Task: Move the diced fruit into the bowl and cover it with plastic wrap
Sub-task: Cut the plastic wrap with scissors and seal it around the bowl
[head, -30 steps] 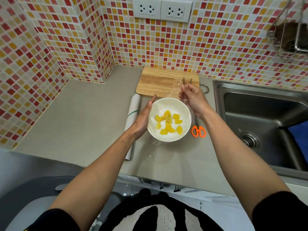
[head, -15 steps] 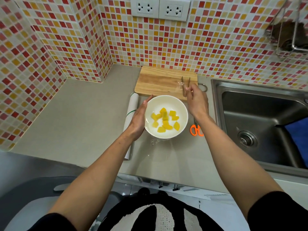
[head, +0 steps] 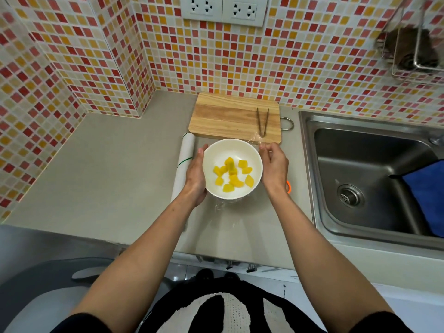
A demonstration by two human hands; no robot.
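Observation:
A white bowl stands on the grey counter with several yellow diced fruit pieces inside, and clear plastic wrap is stretched over it, its loose edge bunched at the near side. My left hand presses flat against the bowl's left wall. On the right side my right hand lies against the bowl, its fingertips pinching a crumpled corner of wrap at the far right rim.
A wooden cutting board with metal tongs lies behind the bowl. The plastic wrap roll lies left of my left hand. Orange scissors peek out by my right wrist. A steel sink with a blue cloth is right.
My right hand has come down from above the cutting board to the bowl's right rim, pulling the wrap down. My left hand stays against the bowl's left side.

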